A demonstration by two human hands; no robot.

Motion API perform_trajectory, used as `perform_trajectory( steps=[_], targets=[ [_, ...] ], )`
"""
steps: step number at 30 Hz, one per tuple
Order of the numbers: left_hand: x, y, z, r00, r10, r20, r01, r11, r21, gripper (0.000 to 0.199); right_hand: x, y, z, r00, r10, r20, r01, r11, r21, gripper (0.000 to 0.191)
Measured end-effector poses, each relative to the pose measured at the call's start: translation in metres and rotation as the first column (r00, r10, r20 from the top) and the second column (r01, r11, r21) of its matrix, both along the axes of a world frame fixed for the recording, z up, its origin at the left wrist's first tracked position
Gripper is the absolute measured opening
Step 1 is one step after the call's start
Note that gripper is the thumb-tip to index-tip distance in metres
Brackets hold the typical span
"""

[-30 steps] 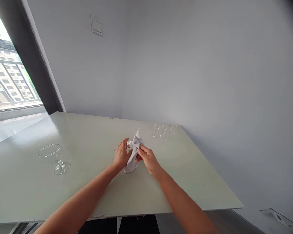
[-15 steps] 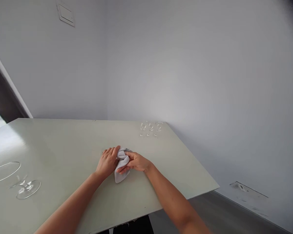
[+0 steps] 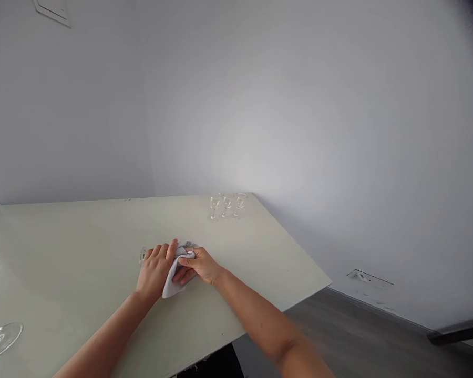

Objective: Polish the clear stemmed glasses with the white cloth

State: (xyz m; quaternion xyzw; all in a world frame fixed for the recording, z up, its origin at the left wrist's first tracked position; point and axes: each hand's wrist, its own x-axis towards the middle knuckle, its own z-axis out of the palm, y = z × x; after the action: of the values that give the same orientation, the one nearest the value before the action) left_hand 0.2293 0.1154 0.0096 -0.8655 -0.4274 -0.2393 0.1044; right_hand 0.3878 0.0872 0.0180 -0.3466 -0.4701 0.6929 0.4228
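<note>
Plain grey walls (image 3: 299, 131) meet in a corner behind the worktop (image 3: 82, 236), a pale, glossy slab whose far edge runs close along them. High on the left, a switch plate (image 3: 53, 9) is cut off by the top of the view; low on the right, a wall fitting (image 3: 360, 276) sits above the dark grey floor (image 3: 319, 325). A dark bar (image 3: 461, 332) juts in from the right.

Both hands are together over the worktop, between its far and near edges and well in from the right edge. The left hand (image 3: 156, 269) is back upward, its fingers curled over a clear glass (image 3: 143, 254), part of which shows just beyond the knuckles; most of this glass is hidden. The right hand (image 3: 199, 266) pinches a pale cloth (image 3: 171, 283) with its thumb on top, the other fingers bent beneath and the cloth bunched against the glass. One corner of the cloth hangs toward the near edge, and whether it touches the worktop I cannot tell.

Near the far right corner, three stemmed glasses (image 3: 227, 202) stand upright in a short row, close beside one another and well apart from the hands. Toward the near left, the round glass foot (image 3: 2, 338) of another piece rests on the worktop, the rest mostly out of view.
</note>
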Motion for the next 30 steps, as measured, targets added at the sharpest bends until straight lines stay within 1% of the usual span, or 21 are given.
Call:
perform_trajectory(
  steps=[3,6,8,11,13,14,15,16,17,18,19,20,21,22,23,24,25,26,27,28,30],
  targets=[
    [0.002,-0.003,0.010,1.000,-0.010,0.020,0.010,1.000,0.025,0.041,-0.001,0.003,0.000,0.997,-0.049,-0.061,0.049,0.999,-0.006,0.044],
    [0.004,-0.007,0.022,0.996,-0.059,0.072,0.054,0.996,0.072,0.044,0.002,0.006,0.001,0.984,-0.101,-0.145,0.099,0.995,-0.022,0.045],
    [0.006,-0.008,0.025,0.990,-0.093,0.103,0.086,0.994,0.066,0.044,0.006,0.006,0.003,0.979,-0.121,-0.162,0.117,0.993,-0.030,0.046],
    [0.004,-0.006,0.022,0.980,-0.098,0.175,0.109,0.992,-0.058,0.040,0.014,0.003,0.010,0.997,-0.077,-0.028,0.078,0.997,0.028,0.044],
    [-0.002,-0.005,0.020,0.965,-0.052,0.257,0.116,0.964,-0.240,0.038,0.022,-0.002,0.018,0.991,-0.012,0.132,-0.003,0.994,0.113,0.041],
    [-0.005,-0.004,0.020,0.952,-0.037,0.305,0.149,0.924,-0.352,0.037,0.026,-0.005,0.023,0.977,0.040,0.209,-0.071,0.987,0.147,0.039],
    [-0.009,-0.004,0.022,0.934,-0.036,0.357,0.210,0.861,-0.464,0.034,0.030,-0.008,0.029,0.956,0.108,0.272,-0.155,0.975,0.160,0.036],
    [-0.013,-0.003,0.024,0.910,-0.051,0.410,0.296,0.773,-0.561,0.031,0.034,-0.010,0.034,0.930,0.190,0.315,-0.247,0.957,0.153,0.034],
    [-0.016,-0.004,0.027,0.884,-0.076,0.462,0.388,0.671,-0.632,0.029,0.038,-0.012,0.038,0.903,0.267,0.337,-0.327,0.936,0.132,0.032],
    [-0.018,-0.004,0.030,0.859,-0.102,0.502,0.463,0.573,-0.676,0.029,0.040,-0.014,0.041,0.883,0.323,0.341,-0.380,0.918,0.114,0.032],
    [-0.019,-0.005,0.033,0.848,-0.114,0.518,0.497,0.512,-0.701,0.030,0.042,-0.014,0.041,0.877,0.345,0.334,-0.399,0.911,0.104,0.031],
    [-0.019,-0.006,0.035,0.858,-0.108,0.502,0.481,0.512,-0.712,0.031,0.042,-0.013,0.040,0.887,0.329,0.322,-0.379,0.919,0.104,0.032],
    [-0.017,-0.008,0.035,0.885,-0.089,0.458,0.421,0.575,-0.702,0.032,0.041,-0.012,0.037,0.911,0.274,0.308,-0.321,0.941,0.112,0.032],
    [-0.015,-0.009,0.035,0.914,-0.060,0.400,0.330,0.683,-0.652,0.033,0.039,-0.009,0.033,0.940,0.191,0.284,-0.232,0.965,0.119,0.033],
    [-0.012,-0.010,0.035,0.940,-0.028,0.340,0.226,0.798,-0.559,0.034,0.037,-0.006,0.027,0.964,0.098,0.248,-0.130,0.984,0.118,0.034],
    [-0.010,-0.011,0.033,0.959,-0.002,0.283,0.131,0.889,-0.439,0.034,0.034,-0.003,0.022,0.980,0.016,0.201,-0.037,0.994,0.102,0.035],
    [-0.008,-0.011,0.032,0.973,0.010,0.230,0.067,0.944,-0.323,0.033,0.031,-0.001,0.017,0.988,-0.045,0.150,0.034,0.997,0.076,0.036],
    [-0.006,-0.011,0.031,0.984,0.004,0.178,0.039,0.971,-0.237,0.029,0.028,0.001,0.013,0.992,-0.074,0.103,0.070,0.996,0.048,0.038],
    [-0.006,-0.010,0.029,0.991,-0.009,0.130,0.034,0.981,-0.192,0.024,0.025,0.001,0.011,0.995,-0.069,0.071,0.067,0.997,0.024,0.039],
    [-0.007,-0.009,0.029,0.995,-0.018,0.097,0.035,0.983,-0.181,0.019,0.023,0.001,0.010,0.998,-0.035,0.058,0.035,0.999,0.012,0.041],
    [-0.012,-0.006,0.028,0.997,-0.032,0.073,0.047,0.975,-0.217,0.015,0.020,-0.002,0.012,0.994,0.049,0.099,-0.052,0.998,0.028,0.045]
  ],
)
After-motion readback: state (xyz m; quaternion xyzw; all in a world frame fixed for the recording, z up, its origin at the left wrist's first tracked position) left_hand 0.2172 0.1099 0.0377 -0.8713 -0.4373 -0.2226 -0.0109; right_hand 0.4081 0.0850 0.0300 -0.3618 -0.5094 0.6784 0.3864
